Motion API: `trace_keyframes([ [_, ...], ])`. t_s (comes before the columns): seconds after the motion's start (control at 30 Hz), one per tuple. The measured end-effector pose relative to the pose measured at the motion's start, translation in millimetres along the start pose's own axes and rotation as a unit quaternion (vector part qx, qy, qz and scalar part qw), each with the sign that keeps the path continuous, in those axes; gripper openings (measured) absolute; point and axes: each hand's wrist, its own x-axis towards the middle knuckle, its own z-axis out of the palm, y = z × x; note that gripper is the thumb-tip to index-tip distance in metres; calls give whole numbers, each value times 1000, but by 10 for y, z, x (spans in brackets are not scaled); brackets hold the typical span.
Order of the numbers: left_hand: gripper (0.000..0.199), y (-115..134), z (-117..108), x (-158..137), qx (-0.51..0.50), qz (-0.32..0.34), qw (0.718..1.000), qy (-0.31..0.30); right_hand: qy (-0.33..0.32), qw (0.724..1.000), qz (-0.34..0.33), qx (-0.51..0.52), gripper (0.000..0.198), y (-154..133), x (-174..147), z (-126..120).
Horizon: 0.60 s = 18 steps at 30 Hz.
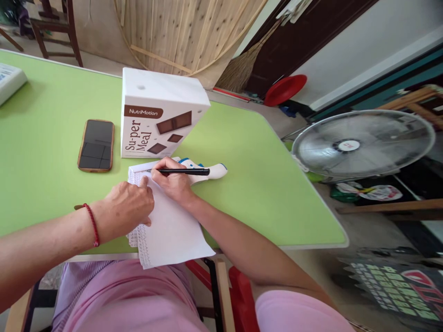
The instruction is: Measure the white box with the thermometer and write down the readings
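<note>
Slim black pen (190,171) is over the top part of the white paper sheets (176,226), tip pointing to the person's left, blunt end right; long axis runs side to side, roughly along the table's near edge. Right hand (173,182) has its fingers closed round the pen near the tip. Step looks like writing; next move likely calls for a steady pen and flat paper. Left hand (129,205) lies on the sheets, index finger out, others curled; can't tell if they pinch paper. Sheets overhang the green table (259,198), just before the white cardboard box (166,90).
</note>
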Motion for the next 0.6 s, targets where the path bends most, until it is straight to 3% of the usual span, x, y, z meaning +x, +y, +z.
trace_keyframes([
  [0.37, 50, 0, 10, -6, 5, 2, 1000, -3, -18, 1000, -8, -6, 14, 0, 6, -18],
  [0.6, 49, 3, -5, -9, -2, -2, 1000, 1, 3, 1000, -15, 4, 14, 6, 0, -12],
])
